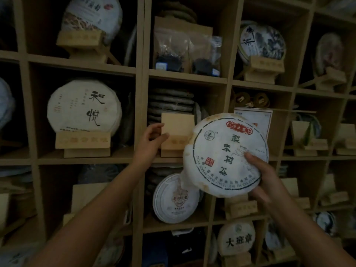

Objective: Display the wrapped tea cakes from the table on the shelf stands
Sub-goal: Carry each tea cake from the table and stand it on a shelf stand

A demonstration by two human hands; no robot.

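My right hand grips a round white-wrapped tea cake with a red label and dark characters, held upright in front of the shelf. Just left of it stands an empty wooden stand in the middle cubby. My left hand holds that stand's left edge, thumb on its front and fingers curled round the side. The cake's left rim overlaps the stand's right side in view; whether they touch I cannot tell.
The wooden shelf grid fills the view. Wrapped cakes sit on stands at left, top left and top right. Bare cakes are stacked behind the empty stand. Another wrapped cake leans in the cubby below.
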